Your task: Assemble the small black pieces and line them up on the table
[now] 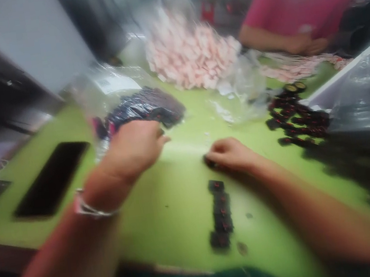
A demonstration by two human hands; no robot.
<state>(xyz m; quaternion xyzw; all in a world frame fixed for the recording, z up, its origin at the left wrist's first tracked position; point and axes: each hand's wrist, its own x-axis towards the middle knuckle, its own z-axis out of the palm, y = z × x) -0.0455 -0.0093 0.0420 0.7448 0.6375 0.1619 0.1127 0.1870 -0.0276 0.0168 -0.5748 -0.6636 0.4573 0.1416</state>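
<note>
My left hand is in front of a clear plastic bag filled with dark parts. Its fingers are curled, and blur hides what they hold, if anything. My right hand pinches a small black part at the green tabletop. Just below it, nearer to me, several small black blocks with reddish marks lie in a column. They touch or nearly touch one another.
A black phone-like slab lies at left. Pale pink pieces are heaped at the back beside clear plastic. Black parts are piled at right, near a translucent bin. Across the table sits a person in pink.
</note>
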